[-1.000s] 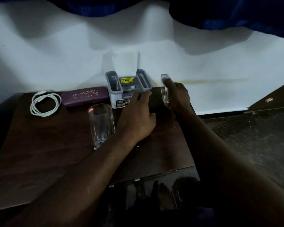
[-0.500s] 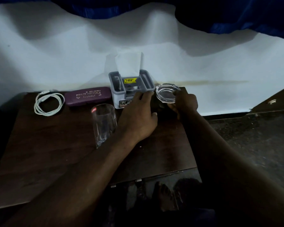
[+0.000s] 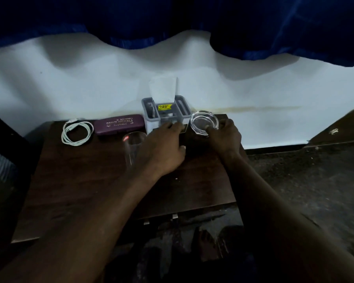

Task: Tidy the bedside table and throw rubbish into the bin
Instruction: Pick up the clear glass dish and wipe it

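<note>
1. The glass ashtray [image 3: 204, 123] sits mouth-up at the back right corner of the table [image 3: 74, 180], just right of the grey tissue box [image 3: 151, 121]. I cannot tell whether its base is fully down on the wood.
2. The right hand [image 3: 226, 134] holds it at the near right rim, fingers curled over the edge and what looks like the thumb tip inside the bowl.
3. By its look it is thick glass: probably heavy for its size, rigid, smooth enough to slip, and likely to chip if knocked against the box or dropped. The best hold seems to be a pinch across the rim wall, or fingers spread round the faceted outside.
4. The left hand [image 3: 166, 148] lies flat, its fingers straight and pressed against the front of the tissue box, gripping nothing.
5. A clear tumbler [image 3: 132, 149] stands just left of that hand, nearer the middle of the table and easy to knock.
6. A purple glasses case [image 3: 119, 124] lies along the back edge, with a coiled white cable [image 3: 77, 132] at the back left corner.
</note>
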{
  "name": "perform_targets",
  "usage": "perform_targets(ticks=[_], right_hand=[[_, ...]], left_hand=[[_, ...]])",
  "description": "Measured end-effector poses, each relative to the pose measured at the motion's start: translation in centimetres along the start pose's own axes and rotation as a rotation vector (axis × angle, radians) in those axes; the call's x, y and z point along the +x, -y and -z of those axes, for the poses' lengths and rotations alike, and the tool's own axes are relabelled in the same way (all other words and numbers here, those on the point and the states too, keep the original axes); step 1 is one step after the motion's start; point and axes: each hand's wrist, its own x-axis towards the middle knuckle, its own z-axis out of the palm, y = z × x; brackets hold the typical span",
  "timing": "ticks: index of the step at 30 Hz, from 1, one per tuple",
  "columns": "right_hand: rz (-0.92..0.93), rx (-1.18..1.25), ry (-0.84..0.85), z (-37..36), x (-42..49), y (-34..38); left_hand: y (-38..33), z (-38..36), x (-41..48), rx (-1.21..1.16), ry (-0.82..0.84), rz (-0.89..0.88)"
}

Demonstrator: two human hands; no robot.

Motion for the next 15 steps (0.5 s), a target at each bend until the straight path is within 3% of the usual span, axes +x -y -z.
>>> perform_targets(ticks=[5, 9, 12, 15], right_hand=[[0.222, 0.009, 0.095, 1.1, -3.8, 1.6], [0.273, 0.023, 0.268, 1.2, -8.0, 2.6], [0.345, -0.017, 0.338, 0.0, -10.5, 2.4], [0.424, -0.114, 0.39, -1.2, -11.3, 2.1]], left_hand=[[1.8, 3.4, -1.5, 0.113, -0.102, 0.149], [3.2, 4.4, -2.9, 0.19, 0.088, 0.39], [2.8, 4.5, -4.1, 0.139, 0.281, 0.396], [2.7, 4.2, -4.4, 0.02, 0.281, 0.426]])
